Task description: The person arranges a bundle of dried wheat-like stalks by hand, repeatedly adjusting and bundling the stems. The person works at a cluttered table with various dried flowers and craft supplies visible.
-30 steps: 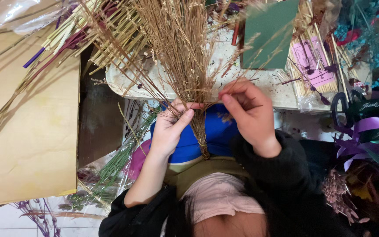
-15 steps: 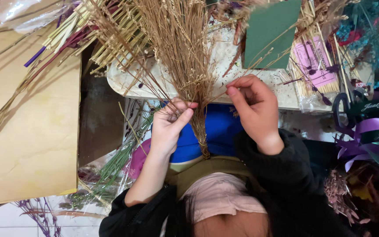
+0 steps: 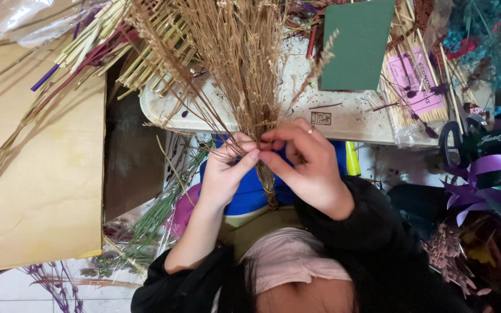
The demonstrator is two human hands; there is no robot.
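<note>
A bundle of dried tan grass stems fans out upward from a tight neck between my hands. My left hand wraps the neck from the left, thumb and fingers closed around the stems. From the right, my right hand, with a ring on one finger, pinches the same spot, and its fingertips touch those of the left. The stem ends stick out below the hands over a blue object.
A white tray-like board carries a green card, packs of straw sticks and straw bundles. A brown cardboard sheet lies left. Black scissors and purple ribbon sit right, green stems lower left.
My right hand has moved left and closed in on the bundle's neck until its fingertips meet the left hand. The left hand keeps its hold on the stems.
</note>
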